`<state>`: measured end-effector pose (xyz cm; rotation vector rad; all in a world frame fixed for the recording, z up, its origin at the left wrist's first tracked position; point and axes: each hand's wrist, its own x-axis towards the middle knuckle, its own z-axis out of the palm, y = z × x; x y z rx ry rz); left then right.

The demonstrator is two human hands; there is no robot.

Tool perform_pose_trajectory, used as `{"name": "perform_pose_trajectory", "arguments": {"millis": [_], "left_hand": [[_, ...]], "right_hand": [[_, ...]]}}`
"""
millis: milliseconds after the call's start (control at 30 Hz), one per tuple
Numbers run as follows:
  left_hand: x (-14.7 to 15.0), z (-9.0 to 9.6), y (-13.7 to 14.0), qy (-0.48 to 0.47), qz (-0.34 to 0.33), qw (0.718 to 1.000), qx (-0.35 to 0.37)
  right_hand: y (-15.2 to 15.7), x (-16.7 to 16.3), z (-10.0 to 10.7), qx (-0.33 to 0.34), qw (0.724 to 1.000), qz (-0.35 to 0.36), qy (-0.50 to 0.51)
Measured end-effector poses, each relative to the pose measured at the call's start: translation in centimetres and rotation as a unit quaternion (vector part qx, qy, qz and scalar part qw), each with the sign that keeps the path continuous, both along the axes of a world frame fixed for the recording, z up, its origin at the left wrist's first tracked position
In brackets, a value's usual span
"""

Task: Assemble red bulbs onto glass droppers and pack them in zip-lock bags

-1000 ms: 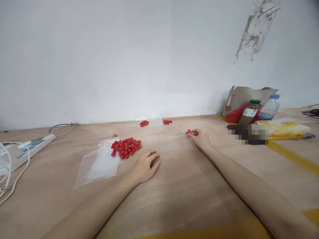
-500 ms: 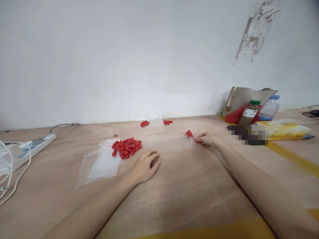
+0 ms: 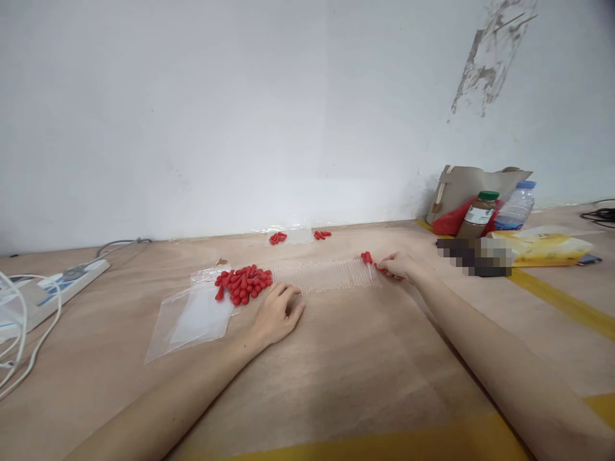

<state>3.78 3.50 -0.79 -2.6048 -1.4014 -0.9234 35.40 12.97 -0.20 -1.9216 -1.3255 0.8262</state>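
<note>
A row of thin clear tubes lies side by side across the table. At its right end, small red rubber bulbs sit at the far ends of a few tubes. There my right hand pinches another red rubber bulb between thumb and fingertips; whether it is on a tube I cannot tell. My left hand rests on the table at the row's left end, fingers loosely apart and holding nothing. Just beyond it is a heap of red rubber bulbs, partly on clear plastic bags.
Near the wall, two small groups of red bulbs lie by a clear bag. A power strip with white cables is at left. At right stand a grey bag, a green-capped bottle, a clear bottle and a yellow packet.
My left hand has drawn slightly left and its fingers are a little more curled. My right hand stays at the row's right end, shifted only slightly, with the bulb still pinched.
</note>
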Motion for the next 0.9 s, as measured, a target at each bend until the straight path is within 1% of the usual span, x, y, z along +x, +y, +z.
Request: {"name": "perform_pose_trajectory", "arguments": {"millis": [67, 167, 300, 400, 600, 733, 900], "left_hand": [[0.1, 0.2, 0.8, 0.022, 0.036, 0.999, 0.005], [0.6, 0.6, 2.7, 0.054, 0.108, 0.993, -0.004], [2.3, 0.9, 5.5, 0.06, 0.182, 0.981, -0.025], [3.9, 1.1, 6.8, 0.066, 0.226, 0.971, -0.047], [6.1, 1.9, 7.5, 0.092, 0.279, 0.953, -0.072], [6.4, 2.2, 7.5, 0.107, 0.297, 0.945, -0.085], [6.7, 2.6, 8.0, 0.118, 0.318, 0.932, -0.128]], "right_hand": [[0.0, -0.1, -0.2, 0.013, 1.0, -0.002, -0.001], [0.1, -0.1, -0.6, 0.035, 0.999, -0.006, 0.0], [0.5, 0.0, -1.3, 0.066, 0.998, -0.014, 0.005], [1.0, 0.2, -2.0, 0.093, 0.995, -0.025, 0.008], [2.1, 0.0, -3.3, 0.162, 0.986, -0.032, 0.012], [2.7, -0.4, -4.0, 0.192, 0.981, -0.029, 0.014], [3.0, 0.0, -4.7, 0.211, 0.977, -0.022, 0.011]]}}
